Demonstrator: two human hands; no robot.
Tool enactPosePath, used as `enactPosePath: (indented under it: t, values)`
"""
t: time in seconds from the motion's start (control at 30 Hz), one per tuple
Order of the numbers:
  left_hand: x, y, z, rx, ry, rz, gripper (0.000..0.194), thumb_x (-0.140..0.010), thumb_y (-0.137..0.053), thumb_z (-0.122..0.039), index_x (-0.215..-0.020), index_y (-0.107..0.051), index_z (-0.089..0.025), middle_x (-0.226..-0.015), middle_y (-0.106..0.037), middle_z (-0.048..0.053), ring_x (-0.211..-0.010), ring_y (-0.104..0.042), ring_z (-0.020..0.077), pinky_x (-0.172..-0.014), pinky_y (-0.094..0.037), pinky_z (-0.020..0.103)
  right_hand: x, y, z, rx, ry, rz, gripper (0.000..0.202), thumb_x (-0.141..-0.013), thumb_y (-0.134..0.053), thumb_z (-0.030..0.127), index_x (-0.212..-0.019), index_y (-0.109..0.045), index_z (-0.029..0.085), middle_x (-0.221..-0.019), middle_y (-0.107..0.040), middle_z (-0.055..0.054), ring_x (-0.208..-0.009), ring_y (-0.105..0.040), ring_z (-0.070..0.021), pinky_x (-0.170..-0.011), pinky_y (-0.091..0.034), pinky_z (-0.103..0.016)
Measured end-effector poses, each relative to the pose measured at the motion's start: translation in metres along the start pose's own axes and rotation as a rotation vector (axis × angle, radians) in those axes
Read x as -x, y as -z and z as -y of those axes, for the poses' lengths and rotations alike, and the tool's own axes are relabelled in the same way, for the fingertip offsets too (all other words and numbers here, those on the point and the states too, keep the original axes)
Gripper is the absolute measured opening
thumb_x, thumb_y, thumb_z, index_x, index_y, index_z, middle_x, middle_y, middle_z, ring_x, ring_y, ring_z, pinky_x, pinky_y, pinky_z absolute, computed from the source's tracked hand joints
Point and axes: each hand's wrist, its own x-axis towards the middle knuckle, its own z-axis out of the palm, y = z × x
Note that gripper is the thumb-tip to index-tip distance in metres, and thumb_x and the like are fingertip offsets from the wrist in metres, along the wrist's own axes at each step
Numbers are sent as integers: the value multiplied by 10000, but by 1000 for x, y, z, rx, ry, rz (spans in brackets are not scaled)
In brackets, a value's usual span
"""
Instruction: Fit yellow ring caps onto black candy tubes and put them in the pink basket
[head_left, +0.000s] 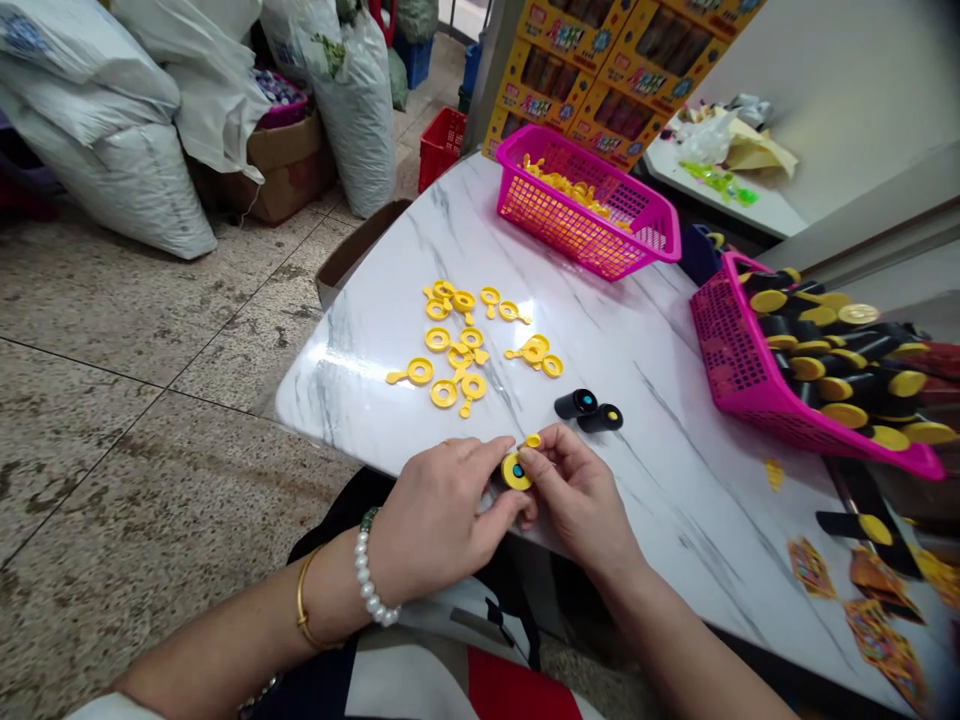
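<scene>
Near the table's front edge, my left hand [450, 510] closes around a dark piece topped by a yellow ring cap [515, 473], whose centre shows blue. My right hand [581, 490] pinches the same cap from the right, its thumb on the ring. Most of the dark piece is hidden by my fingers. Just behind my right hand two black cylinders lie side by side, one with a blue centre [576, 403] and one with a yellow centre [601, 418]. Several loose yellow ring caps [438, 340] with tabs are spread over the white marbled table [360, 400].
A pink basket [585, 235] of yellow parts stands at the back. Another pink basket [750, 370], full of black and yellow pieces, is at the right. Colourful packets [810, 568] lie at the right front. Boxes [600, 70] are stacked behind; white sacks [142, 180] stand on the floor.
</scene>
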Motion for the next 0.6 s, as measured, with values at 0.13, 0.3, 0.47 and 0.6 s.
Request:
enactPosePath:
  t: [0.13,0.3,0.47,0.6]
  values:
    - [-10,7,-5,219,130,63,149,-935,-487,-297,-870,-565,-187,-702,-617,-17,-628,-557,123,-598,-401,234,-1,-1,-1,10,16,0,281,-867,-645,398,-838,-446,202,-545,-521,85,-379,-513,-83,-396,-427,-189]
    - [-14,5,-1,356,164,92,144,-943,-473,-282,-858,-544,-189,-645,-609,-44,-555,-547,90,-531,-378,186,0,-2,-5,41,49,-18,274,-874,-621,415,-875,-433,215,-590,-519,85,-387,-537,-99,-394,-430,-204]
    - [-1,-9,5,190,19,-43,269,-885,-593,-307,-1124,-538,-198,-859,-622,7,-758,-573,148,-695,-444,256,1,-3,-7,67,186,-90,268,-839,-662,400,-928,-482,222,-700,-521,65,-507,-541,-78,-462,-458,-187]
    - [2,-19,8,72,-33,-156,265,-848,-648,-318,-1067,-576,-186,-956,-576,41,-867,-550,182,-779,-452,304,-2,2,-2,-59,63,5,314,-824,-646,489,-856,-507,209,-697,-546,38,-512,-542,-107,-473,-491,-236]
